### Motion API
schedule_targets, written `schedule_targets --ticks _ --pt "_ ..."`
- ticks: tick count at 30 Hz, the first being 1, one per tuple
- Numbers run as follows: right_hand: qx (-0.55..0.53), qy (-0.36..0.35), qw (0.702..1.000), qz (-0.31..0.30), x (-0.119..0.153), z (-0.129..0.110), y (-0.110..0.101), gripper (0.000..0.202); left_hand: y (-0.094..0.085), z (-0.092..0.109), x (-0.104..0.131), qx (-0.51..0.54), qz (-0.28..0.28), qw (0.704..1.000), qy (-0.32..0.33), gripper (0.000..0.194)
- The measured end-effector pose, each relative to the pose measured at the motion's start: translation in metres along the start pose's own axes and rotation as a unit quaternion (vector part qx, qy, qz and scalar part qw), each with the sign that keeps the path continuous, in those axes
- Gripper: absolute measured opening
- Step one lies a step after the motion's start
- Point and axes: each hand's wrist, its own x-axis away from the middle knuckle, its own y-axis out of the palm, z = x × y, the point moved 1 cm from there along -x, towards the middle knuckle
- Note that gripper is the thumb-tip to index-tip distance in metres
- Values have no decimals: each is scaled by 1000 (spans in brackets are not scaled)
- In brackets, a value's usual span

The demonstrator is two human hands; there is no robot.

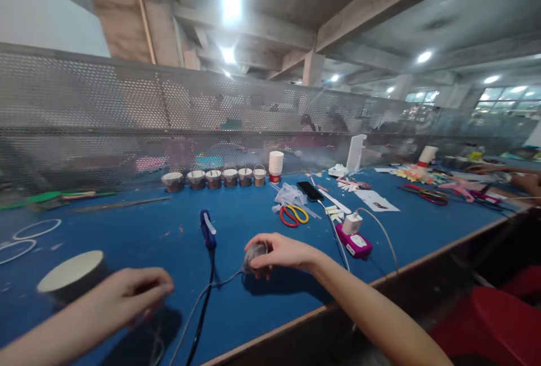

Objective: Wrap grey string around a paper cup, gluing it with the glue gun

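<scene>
My right hand [270,253] wraps its fingers round a small grey ball of cord [256,259], held just over the blue table. From the ball a grey cord [198,297] runs left and down to the table's front edge. At the lower left, my left hand [141,292] is closed, thumb against curled fingers. Pale, blurred strands of the cord hang below it; the grip itself is mostly hidden. Between the hands lies a blue-handled tool [207,229], apparently a glue gun or soldering iron, with a black cable. Beside my left wrist stands a wide bowl [74,273] with a pale inside.
Small buckets [213,179] line the back by a perforated metal screen [105,101], near stacked paper cups [276,164]. To the right lie red-and-yellow-handled scissors [295,215], a phone [310,191] and a purple power strip [355,242]. White rings [37,229] lie left. Another person's hand shows far right.
</scene>
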Motion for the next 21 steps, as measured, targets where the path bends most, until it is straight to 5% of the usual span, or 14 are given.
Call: schedule_targets --ticks 2,6,9,13,17,21 --pt "-27 -10 999 -30 -5 -2 13 50 32 7 -14 32 -90 995 -28 28" --pt "-142 -15 988 -64 -17 -3 31 56 73 21 -32 173 -81 981 -30 70" --pt "-203 1 978 -54 -25 -1 31 60 91 23 -40 231 -159 958 -55 63" --pt "-210 39 977 1 -35 12 17 58 103 16 -55 235 -228 935 -135 43" --pt "-176 61 979 76 -36 29 -6 55 103 6 -66 228 -232 924 -200 53" --pt "-203 101 972 64 -27 38 -33 49 91 0 -64 277 -202 917 -206 57"
